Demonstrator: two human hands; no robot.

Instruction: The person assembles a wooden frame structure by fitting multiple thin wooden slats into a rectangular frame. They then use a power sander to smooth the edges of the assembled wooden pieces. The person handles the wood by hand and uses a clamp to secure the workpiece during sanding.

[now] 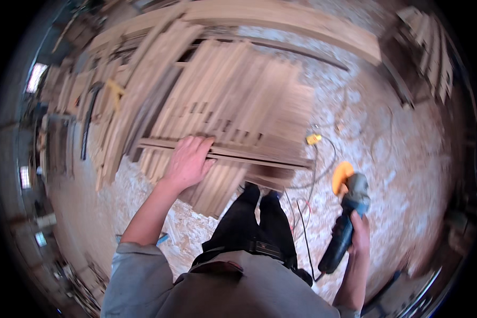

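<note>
My right hand [360, 233] is wrapped around the dark body of an angle grinder [345, 222], held out to my right. Its round yellow-orange disc [343, 178] points away from me, and a cord leaves its lower end. My left hand [189, 161] curls its fingers over a long narrow wooden strip [259, 159] with a groove along it. That strip lies crosswise on a row of wooden boards [225, 100] placed side by side. Several boards have dark rectangular slots cut near the strip. The undersides of my left fingers are hidden.
Long planks [138, 100] flank the boards on the left, and a thick curved-looking beam [281, 18] crosses the far side. A yellow plug or connector [314, 139] with cables lies on the dusty floor [403, 159] to the right. More wood is stacked at the far right [426, 50].
</note>
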